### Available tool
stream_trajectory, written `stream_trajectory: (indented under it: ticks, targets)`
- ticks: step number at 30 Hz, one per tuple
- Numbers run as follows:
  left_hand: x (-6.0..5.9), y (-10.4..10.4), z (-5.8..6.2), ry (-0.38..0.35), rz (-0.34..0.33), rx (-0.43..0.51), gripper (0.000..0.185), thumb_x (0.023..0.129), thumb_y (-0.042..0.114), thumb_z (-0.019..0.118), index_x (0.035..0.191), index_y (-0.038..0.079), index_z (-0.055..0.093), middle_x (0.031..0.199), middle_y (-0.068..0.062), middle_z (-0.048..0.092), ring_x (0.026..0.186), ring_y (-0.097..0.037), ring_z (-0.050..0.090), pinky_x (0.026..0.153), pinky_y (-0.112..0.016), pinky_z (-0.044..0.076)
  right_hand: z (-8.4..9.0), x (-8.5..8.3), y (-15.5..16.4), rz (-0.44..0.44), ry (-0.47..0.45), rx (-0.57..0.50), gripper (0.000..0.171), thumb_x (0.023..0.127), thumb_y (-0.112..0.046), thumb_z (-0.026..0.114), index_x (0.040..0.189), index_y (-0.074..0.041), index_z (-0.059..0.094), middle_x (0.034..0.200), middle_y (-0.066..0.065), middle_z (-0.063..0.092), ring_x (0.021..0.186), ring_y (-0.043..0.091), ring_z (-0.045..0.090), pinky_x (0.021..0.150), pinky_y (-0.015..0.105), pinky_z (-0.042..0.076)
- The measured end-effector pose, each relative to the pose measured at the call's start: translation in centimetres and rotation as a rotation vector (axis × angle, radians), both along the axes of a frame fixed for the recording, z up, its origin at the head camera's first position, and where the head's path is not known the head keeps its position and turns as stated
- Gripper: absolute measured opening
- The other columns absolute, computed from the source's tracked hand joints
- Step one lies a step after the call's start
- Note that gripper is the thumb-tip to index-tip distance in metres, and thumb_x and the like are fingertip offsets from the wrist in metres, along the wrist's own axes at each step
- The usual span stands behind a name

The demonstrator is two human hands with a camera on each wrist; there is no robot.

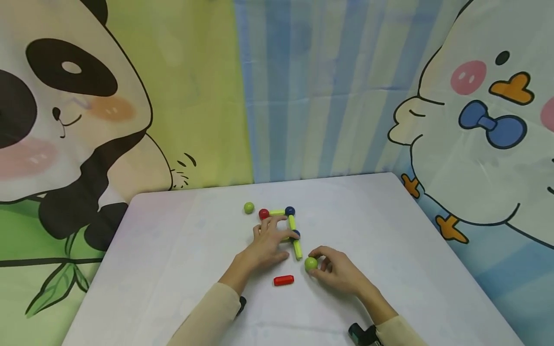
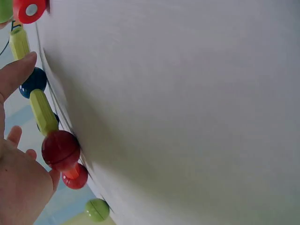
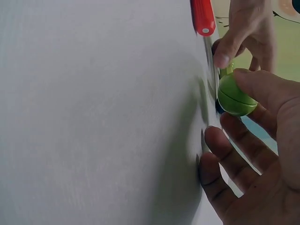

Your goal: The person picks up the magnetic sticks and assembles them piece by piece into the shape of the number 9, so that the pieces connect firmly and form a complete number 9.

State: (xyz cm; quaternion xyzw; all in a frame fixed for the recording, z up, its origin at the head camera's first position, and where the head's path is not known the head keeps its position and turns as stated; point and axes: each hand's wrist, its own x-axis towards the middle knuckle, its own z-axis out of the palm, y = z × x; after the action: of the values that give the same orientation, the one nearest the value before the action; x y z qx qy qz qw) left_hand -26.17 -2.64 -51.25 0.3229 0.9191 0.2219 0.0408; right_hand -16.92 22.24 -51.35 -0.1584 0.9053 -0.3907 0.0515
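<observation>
**Green ball held at the end of the rod frame**

The right hand [image 1: 335, 271] pinched the green ball [image 1: 310, 263] in its curled fingertips, on the table [image 1: 173, 269] just beside the near end of a yellow-green rod [image 1: 295, 236]. The left hand [image 1: 268, 240] lay with relaxed fingers over the frame, touching it. 1 red rod [image 1: 283, 280] lay between both hands.

Glossy, seemingly plastic green ball [image 3: 236, 98]; matt tablecloth [image 1: 389, 250]
</observation>
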Motion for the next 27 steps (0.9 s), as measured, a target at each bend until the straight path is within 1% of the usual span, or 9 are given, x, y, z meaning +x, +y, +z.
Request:
stream_trajectory:
  ticks: [5, 10, 13, 17, 21, 27]
  targets:
    - [0.0, 1.2, 0.4, 0.024, -0.044, -0.022, 0.039, 0.089, 0.027, 0.081, 0.123, 0.044, 0.069, 0.162, -0.002, 0.028, 0.148, -0.034, 0.02, 0.107, -0.061, 0.026, 0.2, 0.6, -0.2, 0.015, -0.007, -0.014, 0.035, 0.093, -0.026, 0.078, 0.124, -0.018, 0.066, 0.106, -0.01, 0.066, 0.083, 0.011, 0.06, 0.068, 0.024, 0.05]
    - [0.0, 1.9, 0.3, 0.002, -0.085, -0.043, 0.027, 0.093, 0.025, 0.076, 0.115, 0.04, 0.073, 0.16, -0.001, 0.033, 0.147, -0.033, 0.026, 0.107, -0.059, 0.028, 0.2, 1.0, -0.4, 0.03, -0.003, -0.036, 0.033, 0.092, -0.026, 0.079, 0.123, -0.021, 0.068, 0.105, -0.01, 0.067, 0.081, 0.011, 0.061, 0.067, 0.025, 0.05]
    - [0.0, 2.2, 0.1, -0.02, -0.091, -0.056, 0.022, 0.095, 0.025, 0.074, 0.112, 0.039, 0.073, 0.159, 0.0, 0.035, 0.147, -0.033, 0.027, 0.107, -0.058, 0.029, -0.1, 1.1, -0.5, 0.045, 0.023, -0.059, 0.034, 0.092, -0.023, 0.079, 0.124, -0.018, 0.068, 0.108, -0.007, 0.067, 0.082, 0.015, 0.062, 0.067, 0.025, 0.051]
    - [-0.1, 2.2, -0.1, -0.043, -0.098, -0.051, 0.021, 0.095, 0.025, 0.074, 0.111, 0.039, 0.072, 0.156, 0.002, 0.038, 0.144, -0.031, 0.031, 0.106, -0.055, 0.032, -0.3, 1.1, -0.6, 0.054, 0.015, -0.066, 0.035, 0.091, -0.023, 0.08, 0.123, -0.017, 0.068, 0.11, -0.008, 0.066, 0.082, 0.014, 0.062, 0.067, 0.025, 0.051]
    - [-0.2, 2.4, -0.1, -0.048, -0.109, -0.037, 0.021, 0.095, 0.025, 0.074, 0.111, 0.038, 0.072, 0.153, 0.003, 0.042, 0.141, -0.029, 0.034, 0.104, -0.052, 0.035, -0.3, 1.1, -0.7, 0.034, -0.008, -0.043, 0.033, 0.091, -0.026, 0.08, 0.121, -0.022, 0.068, 0.106, -0.012, 0.067, 0.081, 0.01, 0.061, 0.066, 0.025, 0.05]
    - [-0.4, 2.4, 0.1, -0.044, -0.105, -0.038, 0.023, 0.094, 0.023, 0.075, 0.112, 0.037, 0.072, 0.151, 0.003, 0.046, 0.138, -0.03, 0.038, 0.104, -0.052, 0.036, -0.4, 0.9, -1.2, -0.002, -0.007, -0.031, 0.031, 0.091, -0.03, 0.079, 0.12, -0.023, 0.068, 0.105, -0.013, 0.069, 0.079, 0.008, 0.06, 0.066, 0.025, 0.048]
